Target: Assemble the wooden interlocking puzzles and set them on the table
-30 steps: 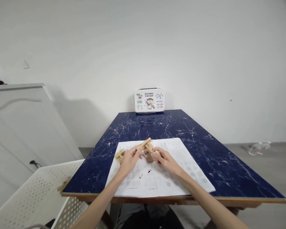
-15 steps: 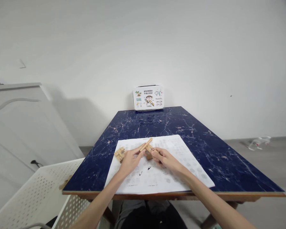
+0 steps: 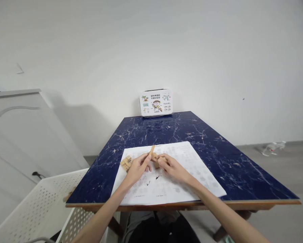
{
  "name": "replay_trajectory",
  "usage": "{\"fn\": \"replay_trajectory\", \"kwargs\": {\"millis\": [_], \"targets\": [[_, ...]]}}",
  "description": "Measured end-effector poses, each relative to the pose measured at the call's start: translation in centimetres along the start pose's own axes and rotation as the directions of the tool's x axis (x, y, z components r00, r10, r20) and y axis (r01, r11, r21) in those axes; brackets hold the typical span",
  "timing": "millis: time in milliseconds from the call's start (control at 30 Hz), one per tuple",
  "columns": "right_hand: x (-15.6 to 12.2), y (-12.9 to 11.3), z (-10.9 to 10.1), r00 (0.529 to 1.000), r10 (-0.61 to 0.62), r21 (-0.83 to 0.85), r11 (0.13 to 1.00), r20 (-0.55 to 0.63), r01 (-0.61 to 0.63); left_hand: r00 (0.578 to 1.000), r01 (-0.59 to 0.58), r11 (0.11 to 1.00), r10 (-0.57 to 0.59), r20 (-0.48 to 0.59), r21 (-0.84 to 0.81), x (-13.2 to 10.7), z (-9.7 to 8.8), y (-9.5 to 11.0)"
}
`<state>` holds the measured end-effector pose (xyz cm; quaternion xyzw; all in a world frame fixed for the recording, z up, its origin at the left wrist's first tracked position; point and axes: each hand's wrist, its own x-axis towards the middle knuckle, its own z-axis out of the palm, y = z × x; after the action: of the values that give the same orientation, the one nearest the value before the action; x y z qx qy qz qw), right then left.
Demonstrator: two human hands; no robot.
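Between wooden stick (image 3: 152, 149) and far edge (image 3: 182, 113) stretches tabletop (image 3: 164, 130).

Wooden stick (image 3: 152, 149): slim, pale tan, gripped in my left hand (image 3: 138, 167), tilted, far end raised. Wooden puzzle piece (image 3: 154, 156): tan, between my hands, pinched by my right (image 3: 172, 168), partly finger-covered. Interlocked wooden blocks (image 3: 126, 162): compact cluster on paper (image 3: 192, 165), beside my left hand.

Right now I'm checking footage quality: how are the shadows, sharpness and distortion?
All in the head view: soft shadow on the wall beside the cabinet; print on the white sheet mostly too faint to read; clear plastic item smeared; wooden stick lacking fine detail; table flaring nearer, likely wide-angle stretch.
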<state>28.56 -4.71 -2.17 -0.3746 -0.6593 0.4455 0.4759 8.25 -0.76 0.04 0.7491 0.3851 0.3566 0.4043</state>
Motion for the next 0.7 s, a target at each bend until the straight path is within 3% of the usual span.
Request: {"fn": "replay_trajectory", "kwargs": {"millis": [133,333,500,700], "targets": [[0.10,0.11,-0.19,1.000,-0.001,0.018,1.000,-0.031,0.002,1.000,-0.011,0.996,0.009,-0.020,-0.088,0.00,-0.33,0.13],[-0.19,-0.36,-0.10,0.995,-0.062,-0.147,0.988,-0.081,0.050,0.994,0.084,0.970,-0.066,0.085,-0.230,-0.21,-0.69,0.44],[-0.18,-0.26,0.35,0.995,-0.086,-0.137,0.987,-0.048,0.079,0.968,0.158,0.964,-0.109,0.227,-0.213,-0.29,-0.25,0.41],[-0.19,-0.47,0.57,0.996,-0.091,-0.128,0.988,-0.026,0.087,0.961,0.145,0.972,-0.093,0.261,-0.187,-0.27,0.05,0.57]]}}
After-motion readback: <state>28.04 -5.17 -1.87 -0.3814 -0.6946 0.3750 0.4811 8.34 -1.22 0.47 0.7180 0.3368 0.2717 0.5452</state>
